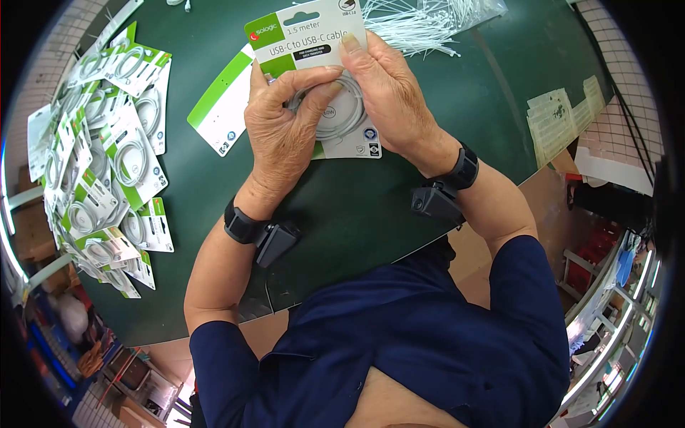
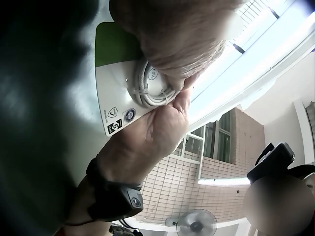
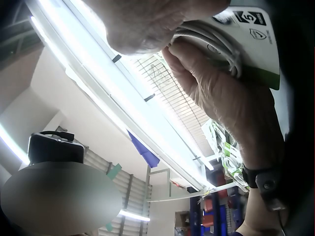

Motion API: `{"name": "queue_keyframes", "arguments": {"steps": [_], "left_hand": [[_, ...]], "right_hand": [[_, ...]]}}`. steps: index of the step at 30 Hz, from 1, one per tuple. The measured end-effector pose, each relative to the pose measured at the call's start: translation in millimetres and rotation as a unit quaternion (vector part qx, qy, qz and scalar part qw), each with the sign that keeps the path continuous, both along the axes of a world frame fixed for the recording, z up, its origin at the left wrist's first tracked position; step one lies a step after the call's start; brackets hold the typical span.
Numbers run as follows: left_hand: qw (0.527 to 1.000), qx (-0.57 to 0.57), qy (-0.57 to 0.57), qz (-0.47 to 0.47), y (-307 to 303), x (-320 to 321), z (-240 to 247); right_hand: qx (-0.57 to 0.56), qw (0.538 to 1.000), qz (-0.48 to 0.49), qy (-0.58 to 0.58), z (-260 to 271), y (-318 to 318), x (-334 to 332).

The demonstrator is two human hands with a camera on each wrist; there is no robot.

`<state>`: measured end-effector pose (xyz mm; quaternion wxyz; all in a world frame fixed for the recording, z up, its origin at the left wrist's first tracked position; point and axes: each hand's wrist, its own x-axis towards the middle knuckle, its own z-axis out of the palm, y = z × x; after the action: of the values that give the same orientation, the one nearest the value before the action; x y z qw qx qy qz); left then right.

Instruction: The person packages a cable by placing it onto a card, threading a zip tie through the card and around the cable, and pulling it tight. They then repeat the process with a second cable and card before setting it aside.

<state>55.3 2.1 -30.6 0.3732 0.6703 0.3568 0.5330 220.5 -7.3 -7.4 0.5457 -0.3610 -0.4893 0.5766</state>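
Observation:
Both hands hold a white and green cable card point(image 1: 303, 41) up over the green table, with a coiled white cable point(image 1: 349, 118) lying against its front. My left hand point(image 1: 285, 132) grips the card's left side, thumb and forefinger over the coil. The right hand point(image 1: 399, 100) pinches the right side, its thumb on the card's face below the printed text. In the left wrist view the coil point(image 2: 147, 88) shows tied at points beside the left hand point(image 2: 177, 34). The right wrist view shows the coil point(image 3: 216, 44) between both hands.
A flat green and white card point(image 1: 217, 110) lies left of the hands. Many carded cables point(image 1: 132, 160) are piled at the table's left. White ties point(image 1: 414, 25) lie at the back in a plastic bag. Taped paper point(image 1: 553, 121) is at the right edge.

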Motion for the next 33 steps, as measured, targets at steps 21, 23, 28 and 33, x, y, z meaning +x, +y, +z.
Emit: {"name": "queue_keyframes", "arguments": {"steps": [21,23,28,33], "left_hand": [[0.999,-0.006,-0.006,0.054,-7.7,-1.3,3.7],[0.998,-0.005,0.006,0.061,-7.8,0.9,2.5],[0.998,0.0,-0.021,0.055,-8.8,4.5,-2.3],[0.984,-0.073,-0.156,0.053,-16.9,21.7,21.1]], "right_hand": [[-0.026,0.999,-0.029,0.023,4.5,7.4,3.3],[-0.039,0.998,-0.038,0.041,2.7,7.8,1.9],[-0.02,0.998,-0.046,-0.04,10.1,6.0,2.7],[-0.072,0.995,-0.019,0.062,17.0,6.0,9.0]]}}
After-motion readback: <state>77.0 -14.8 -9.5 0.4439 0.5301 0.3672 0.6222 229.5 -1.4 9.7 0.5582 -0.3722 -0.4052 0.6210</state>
